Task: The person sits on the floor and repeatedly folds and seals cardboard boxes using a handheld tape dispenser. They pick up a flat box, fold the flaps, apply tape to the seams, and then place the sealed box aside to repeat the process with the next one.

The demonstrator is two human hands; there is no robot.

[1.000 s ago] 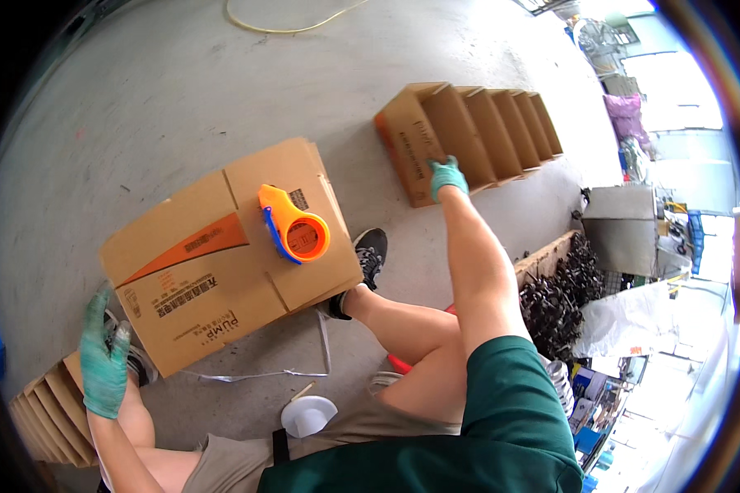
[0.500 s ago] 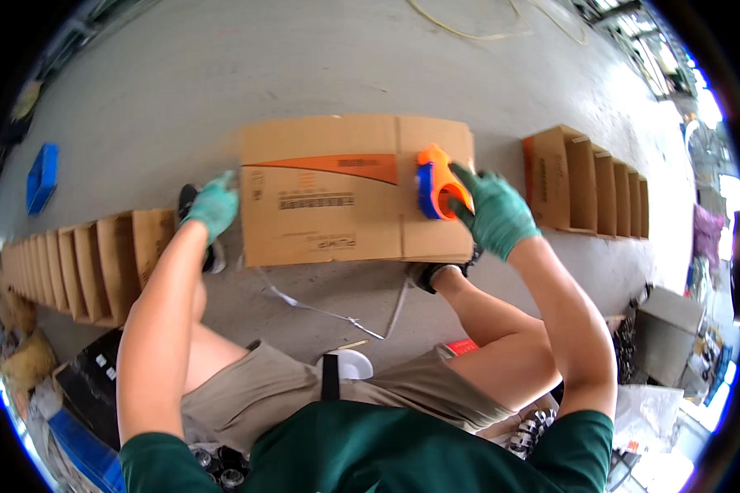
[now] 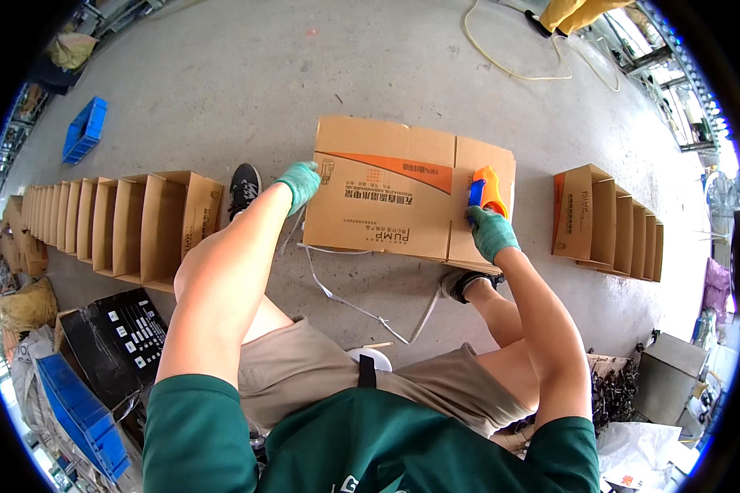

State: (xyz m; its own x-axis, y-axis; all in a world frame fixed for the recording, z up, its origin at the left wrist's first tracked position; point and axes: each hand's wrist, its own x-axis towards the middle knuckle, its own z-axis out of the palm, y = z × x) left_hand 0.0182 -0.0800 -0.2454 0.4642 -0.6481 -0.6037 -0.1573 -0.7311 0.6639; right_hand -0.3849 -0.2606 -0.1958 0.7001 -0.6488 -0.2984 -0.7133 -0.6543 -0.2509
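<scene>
A brown cardboard box [image 3: 386,193] with an orange stripe stands on the concrete floor in front of me, between my feet. My left hand [image 3: 298,182], in a green glove, grips the box's left edge. My right hand [image 3: 491,232], also gloved green, is closed on an orange and blue tape dispenser [image 3: 484,189] pressed against the box's right part. Both bare forearms reach in from below.
A row of open cardboard boxes [image 3: 131,222] lines the floor at left, another row [image 3: 608,222] at right. White strapping [image 3: 345,300] lies under the box. A blue crate [image 3: 84,130] sits far left, a black carton [image 3: 115,341] and blue bin [image 3: 78,411] lower left.
The view has swung so the box is now centred. My left hand moved to the box's left edge and my right hand took hold of the tape dispenser on its right part.
</scene>
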